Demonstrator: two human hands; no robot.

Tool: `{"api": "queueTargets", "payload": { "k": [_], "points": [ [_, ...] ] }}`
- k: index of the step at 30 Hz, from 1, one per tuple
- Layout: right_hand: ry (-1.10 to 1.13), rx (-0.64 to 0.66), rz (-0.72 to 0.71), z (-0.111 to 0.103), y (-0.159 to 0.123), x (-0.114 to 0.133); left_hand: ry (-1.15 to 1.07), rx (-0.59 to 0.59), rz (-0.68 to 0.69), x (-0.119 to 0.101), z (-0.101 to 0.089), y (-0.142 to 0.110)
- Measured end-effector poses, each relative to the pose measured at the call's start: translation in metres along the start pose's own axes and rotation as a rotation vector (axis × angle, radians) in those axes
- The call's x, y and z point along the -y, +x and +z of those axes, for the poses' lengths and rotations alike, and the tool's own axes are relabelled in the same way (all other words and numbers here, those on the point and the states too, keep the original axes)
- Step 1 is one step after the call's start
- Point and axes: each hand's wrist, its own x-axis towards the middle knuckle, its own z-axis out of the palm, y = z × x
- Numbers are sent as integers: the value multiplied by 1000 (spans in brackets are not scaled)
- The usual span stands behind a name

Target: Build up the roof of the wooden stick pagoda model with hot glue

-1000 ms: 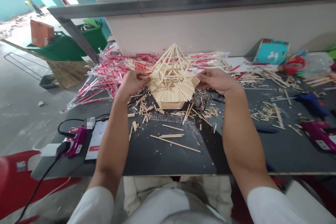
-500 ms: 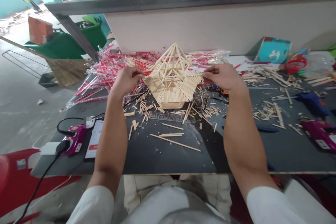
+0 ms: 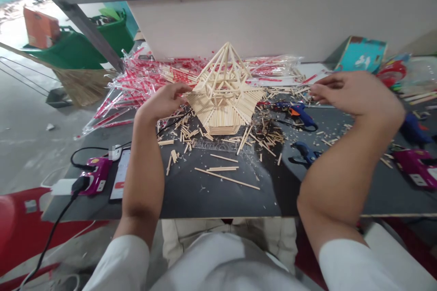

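A small hut model (image 3: 223, 100) built of thin wooden sticks, with a peaked open roof frame, stands at the middle back of the dark table (image 3: 218, 195). My left hand (image 3: 163, 101) rests against the model's left roof edge, fingers curled on it. My right hand (image 3: 355, 93) hovers to the right, off the model, above loose sticks (image 3: 316, 93), with fingertips pinched together; what they hold, if anything, I cannot make out.
Red-and-clear stick wrappers (image 3: 136, 86) pile at the back left. Cut sticks (image 3: 221, 170) litter the table. Blue glue guns (image 3: 300, 113) lie right of the model. A pink device (image 3: 95, 179) and phone (image 3: 120, 179) sit front left. A teal box (image 3: 362, 54) stands back right.
My right hand has let go of the model's right roof edge and moved off to the right. My left hand stays at the left edge. The view has dipped slightly.
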Motion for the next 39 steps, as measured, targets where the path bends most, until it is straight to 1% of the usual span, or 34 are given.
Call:
{"api": "queueTargets", "payload": {
  "k": [3,5,7,10,12,15,17,21,25,29,31,34,39],
  "points": [
    [12,30,48,-9,-13,19,-30,29,12,7,0,1],
    [7,43,11,-13,-19,30,-51,28,-13,12,0,3],
    [-6,58,-50,-14,-21,34,-55,6,-42,15,2,6],
    [-46,90,-150,-12,-19,33,-54,-27,-72,16,6,8],
    [-82,129,-174,-10,-16,31,-46,-43,-70,15,9,10],
    [-123,174,-185,-8,-14,32,-8,-93,-24,15,10,10],
    [-129,182,-197,-8,-15,35,5,-123,10,17,10,11],
    [-118,205,-205,-9,-18,41,-3,-146,41,21,9,12],
    [-113,224,-209,-7,-18,43,1,-158,37,18,9,11],
    [-133,254,-235,-4,-12,36,-10,-178,24,15,8,9],
    [-128,275,-240,-4,-9,32,12,-196,12,15,8,8],
    [-129,287,-244,-3,-7,29,45,-192,7,16,7,7],
    [-185,292,-242,-4,-10,34,166,-197,15,19,8,9]
  ]
}}
